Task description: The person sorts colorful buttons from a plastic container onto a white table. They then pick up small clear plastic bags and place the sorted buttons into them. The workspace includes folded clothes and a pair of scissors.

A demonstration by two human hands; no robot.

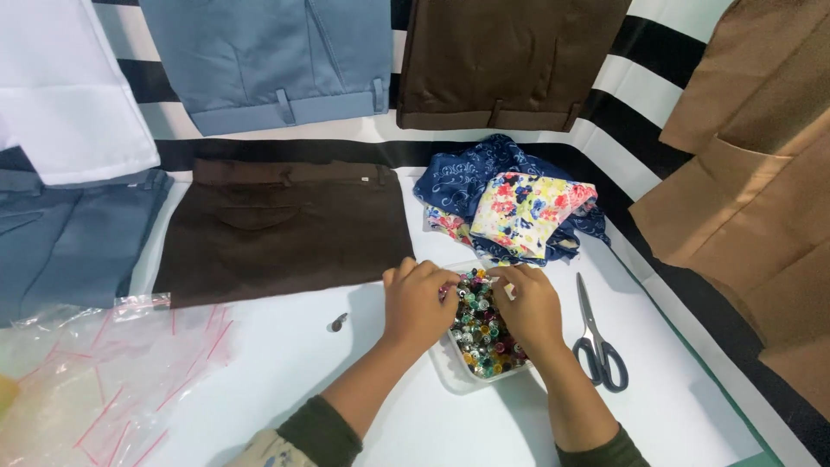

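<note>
Nearest the camera, two forearms in dark green sleeves reach forward over a white table point(285, 363). The left hand point(418, 303) and the right hand point(529, 307) meet over a small clear tray point(456, 370) heaped with small coloured beads point(481, 333), which sits on the table between the wrists. Both hands curl their fingers inward, fingertips close together at the top of the bead pile; they seem to pinch something tiny there, but what it is cannot be told.

To the left, a heap of clear plastic bags with red strips point(95, 380) lies on the table. A small dark metal piece point(338, 323) rests just left of the left hand. Scissors with dark handles point(596, 342) lie just right of the right hand, blades pointing away.

Beyond the hands, a pile of fabric scraps point(514, 207), blue patterned and bright floral, sits just past the tray. Left of it lie folded dark brown trousers point(277, 229), then grey-blue trousers point(60, 242) at the edge. Farther back lie blue trousers point(277, 60), brown trousers point(510, 60) and a white cloth point(60, 86). A tan garment point(743, 173) fills the right side.
</note>
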